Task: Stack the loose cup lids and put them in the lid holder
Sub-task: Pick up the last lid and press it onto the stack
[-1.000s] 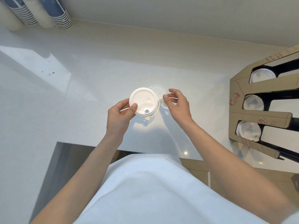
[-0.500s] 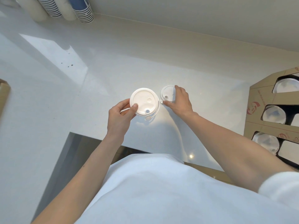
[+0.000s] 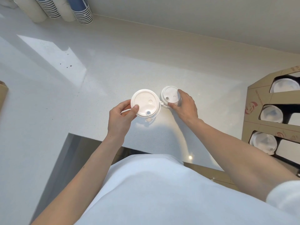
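Observation:
My left hand (image 3: 121, 118) pinches the near-left edge of a small stack of white cup lids (image 3: 145, 103), held above the white counter (image 3: 100, 82). Just to its right a single white lid (image 3: 169, 95) lies on the counter. My right hand (image 3: 185, 107) has thumb and fingers closed on that lid's right and near rim. The cardboard lid holder (image 3: 256, 111) stands at the right edge, its three slots each showing a stack of white lids.
Stacks of blue-and-white and plain paper cups (image 3: 81, 12) lie at the back left. A cardboard edge (image 3: 3, 95) shows at the far left. The counter's front edge and a cut-out corner (image 3: 69, 135) lie just below my left wrist.
My right hand has come down onto the loose lid on the counter and closed on its rim. The view has shifted, so the holder sits further right. My left hand keeps its stack.

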`<action>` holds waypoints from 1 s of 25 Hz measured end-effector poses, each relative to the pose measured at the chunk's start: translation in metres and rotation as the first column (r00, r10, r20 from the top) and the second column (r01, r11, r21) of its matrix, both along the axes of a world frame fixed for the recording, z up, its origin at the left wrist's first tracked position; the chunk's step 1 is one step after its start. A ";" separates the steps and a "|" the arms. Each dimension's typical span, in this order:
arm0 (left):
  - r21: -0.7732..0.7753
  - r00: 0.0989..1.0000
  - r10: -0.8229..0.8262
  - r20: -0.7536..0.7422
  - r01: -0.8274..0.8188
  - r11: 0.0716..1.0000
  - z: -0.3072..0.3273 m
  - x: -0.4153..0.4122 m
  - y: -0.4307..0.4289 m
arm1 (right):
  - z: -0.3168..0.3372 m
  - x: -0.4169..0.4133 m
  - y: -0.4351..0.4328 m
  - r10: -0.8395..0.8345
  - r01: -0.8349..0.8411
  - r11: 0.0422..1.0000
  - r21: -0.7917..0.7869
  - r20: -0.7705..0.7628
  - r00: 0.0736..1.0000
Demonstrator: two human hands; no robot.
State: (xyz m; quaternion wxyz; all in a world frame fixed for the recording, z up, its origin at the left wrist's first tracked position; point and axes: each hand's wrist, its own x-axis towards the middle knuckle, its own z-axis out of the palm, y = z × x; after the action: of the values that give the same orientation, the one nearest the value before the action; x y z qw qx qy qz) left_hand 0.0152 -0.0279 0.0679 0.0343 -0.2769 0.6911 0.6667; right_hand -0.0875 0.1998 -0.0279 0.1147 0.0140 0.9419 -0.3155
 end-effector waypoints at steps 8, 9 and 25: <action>0.041 1.000 -0.019 -0.019 0.020 0.999 0.003 0.000 0.003 | 0.045 0.037 0.018 -0.122 0.056 0.951 -0.305 -0.202 0.972; 0.047 0.999 -0.020 -0.025 0.021 0.999 0.004 0.000 0.003 | 0.054 0.041 0.019 -0.130 0.055 0.945 -0.321 -0.217 0.967; 0.091 0.978 -0.182 -0.102 0.192 0.977 0.030 -0.003 0.017 | 0.122 0.082 0.018 0.209 -0.317 0.898 -0.306 -0.338 0.918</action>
State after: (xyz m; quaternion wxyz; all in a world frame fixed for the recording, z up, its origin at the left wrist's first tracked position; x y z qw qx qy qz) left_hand 0.0123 -0.0106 0.0982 0.0786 -0.1774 0.6807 0.7064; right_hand -0.0050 0.2178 0.0938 0.0148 -0.1832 0.8687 -0.4599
